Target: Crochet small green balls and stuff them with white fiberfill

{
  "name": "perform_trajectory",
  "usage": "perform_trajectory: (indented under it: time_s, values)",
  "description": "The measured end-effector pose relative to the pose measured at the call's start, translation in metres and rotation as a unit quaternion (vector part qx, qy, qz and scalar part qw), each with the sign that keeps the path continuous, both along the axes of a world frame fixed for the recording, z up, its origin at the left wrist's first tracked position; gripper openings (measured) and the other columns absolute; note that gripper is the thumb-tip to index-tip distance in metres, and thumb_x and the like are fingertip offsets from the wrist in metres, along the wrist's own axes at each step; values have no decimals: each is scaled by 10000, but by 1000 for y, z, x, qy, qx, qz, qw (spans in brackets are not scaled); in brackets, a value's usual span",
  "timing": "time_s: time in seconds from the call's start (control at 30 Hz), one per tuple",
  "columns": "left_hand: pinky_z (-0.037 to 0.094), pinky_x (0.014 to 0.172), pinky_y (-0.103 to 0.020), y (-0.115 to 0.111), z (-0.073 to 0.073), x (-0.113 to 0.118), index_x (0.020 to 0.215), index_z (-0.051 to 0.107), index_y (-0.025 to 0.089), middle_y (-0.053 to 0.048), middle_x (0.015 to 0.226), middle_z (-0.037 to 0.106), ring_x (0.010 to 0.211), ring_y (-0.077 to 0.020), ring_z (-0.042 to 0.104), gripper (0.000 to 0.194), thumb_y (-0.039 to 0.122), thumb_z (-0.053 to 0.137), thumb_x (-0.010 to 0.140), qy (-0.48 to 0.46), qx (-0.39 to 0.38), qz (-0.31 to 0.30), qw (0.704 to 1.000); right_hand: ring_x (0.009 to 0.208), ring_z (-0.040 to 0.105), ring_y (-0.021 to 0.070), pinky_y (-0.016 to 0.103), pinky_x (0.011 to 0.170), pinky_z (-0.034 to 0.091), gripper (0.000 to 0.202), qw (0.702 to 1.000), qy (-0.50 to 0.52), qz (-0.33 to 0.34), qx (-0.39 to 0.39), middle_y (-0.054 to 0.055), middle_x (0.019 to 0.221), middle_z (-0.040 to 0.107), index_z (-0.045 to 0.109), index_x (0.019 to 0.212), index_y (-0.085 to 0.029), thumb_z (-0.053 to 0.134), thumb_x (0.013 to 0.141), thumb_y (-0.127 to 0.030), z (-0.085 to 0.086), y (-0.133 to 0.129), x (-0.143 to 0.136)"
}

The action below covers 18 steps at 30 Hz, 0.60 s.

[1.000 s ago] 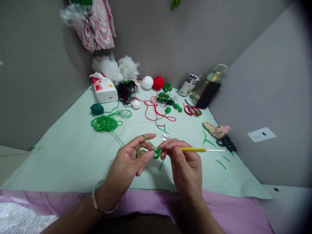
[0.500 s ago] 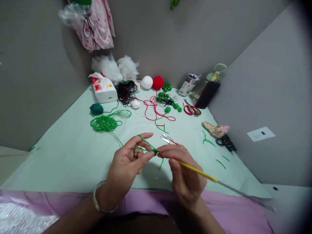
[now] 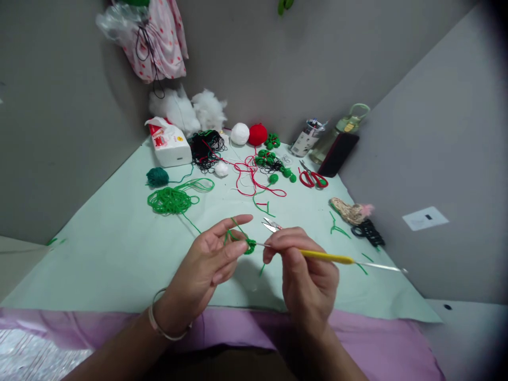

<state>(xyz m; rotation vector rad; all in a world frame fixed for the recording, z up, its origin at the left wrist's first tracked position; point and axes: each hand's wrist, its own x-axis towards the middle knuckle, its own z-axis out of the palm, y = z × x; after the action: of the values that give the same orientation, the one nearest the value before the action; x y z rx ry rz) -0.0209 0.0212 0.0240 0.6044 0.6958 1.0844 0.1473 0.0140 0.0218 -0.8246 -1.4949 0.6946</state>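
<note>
My left hand (image 3: 212,262) pinches a small green crochet piece (image 3: 250,246) between thumb and fingers. Green yarn runs over its raised index finger and back to a loose green yarn bundle (image 3: 170,200) on the table. In my right hand (image 3: 307,275) is a crochet hook (image 3: 327,256) with a yellow grip, held like a pen. Its thin metal tip reaches the green piece; whether it sits inside a stitch I cannot tell. Thread snips (image 3: 270,225) lie just beyond my right hand, partly hidden by it.
Across the back stand a tissue pack (image 3: 171,148), a white ball (image 3: 239,134), a red yarn ball (image 3: 257,135), a pen cup (image 3: 307,138) and a dark phone (image 3: 338,154). Red-handled scissors (image 3: 313,179) lie at right, near a beige crocheted piece (image 3: 349,210). Green yarn scraps are scattered about.
My right hand has drawn slightly right, and the hook has swung to nearly level, its metal shaft now showing beside the green piece. More of that piece shows at my left fingertips.
</note>
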Motion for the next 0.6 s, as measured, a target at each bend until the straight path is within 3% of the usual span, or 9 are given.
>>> perform_trajectory:
  time_s: [0.13, 0.23, 0.33, 0.4, 0.47, 0.53, 0.6]
  values:
    - [187, 396, -158, -4, -4, 4, 1205, 772, 258, 27, 896, 610, 449, 29, 313, 362, 290, 858, 854, 52, 45, 8, 998, 897, 703, 199, 341, 704, 594, 224, 1000, -6, 20, -11, 53, 984, 765, 782, 1066, -266, 583, 1033, -168, 0, 3, -5]
    - [224, 415, -150, -5, -6, 7, 1235, 763, 272, 23, 921, 632, 463, 27, 363, 397, 291, 865, 851, 51, 49, 33, 997, 887, 722, 197, 357, 747, 624, 313, 990, -110, -43, 71, 55, 1016, 773, 768, 1177, -285, 602, 998, -89, -8, 0, -6]
    - [189, 409, -140, -3, -6, 8, 1255, 758, 228, 50, 759, 588, 429, 30, 268, 419, 308, 859, 857, -12, 12, 0, 1000, 1005, 733, 235, 385, 811, 640, 404, 957, -217, -92, 167, 87, 1156, 760, 741, 1296, -295, 666, 958, -87, -16, -4, -3]
    - [164, 402, -135, -1, -5, 7, 1208, 782, 189, 90, 632, 479, 418, 25, 186, 363, 274, 849, 861, -54, -26, -26, 998, 953, 729, 224, 379, 781, 637, 344, 971, -178, -81, 137, 77, 1088, 759, 758, 1250, -292, 634, 983, -113, -15, -3, 0]
    - [163, 400, -132, 1, -4, 5, 1119, 812, 177, 100, 606, 438, 421, 23, 161, 270, 217, 845, 854, -68, -46, -18, 996, 831, 703, 205, 384, 738, 618, 260, 994, -80, -64, 44, 58, 920, 745, 786, 1119, -266, 577, 1021, -146, -10, -1, 2]
    - [195, 409, -129, 2, -3, 4, 1084, 822, 197, 80, 657, 511, 431, 22, 205, 241, 201, 849, 845, -52, -35, 7, 998, 749, 665, 190, 363, 666, 584, 237, 999, 10, -31, -25, 53, 848, 723, 790, 1025, -242, 558, 1042, -192, -5, 2, 2]
    - [293, 447, -132, 1, -4, 6, 1085, 825, 216, 37, 769, 620, 484, 0, 347, 267, 212, 870, 822, -12, 0, 19, 1000, 791, 670, 192, 349, 663, 568, 214, 998, 43, 10, -49, 59, 883, 738, 794, 992, -238, 585, 1037, -218, -2, 5, 1]
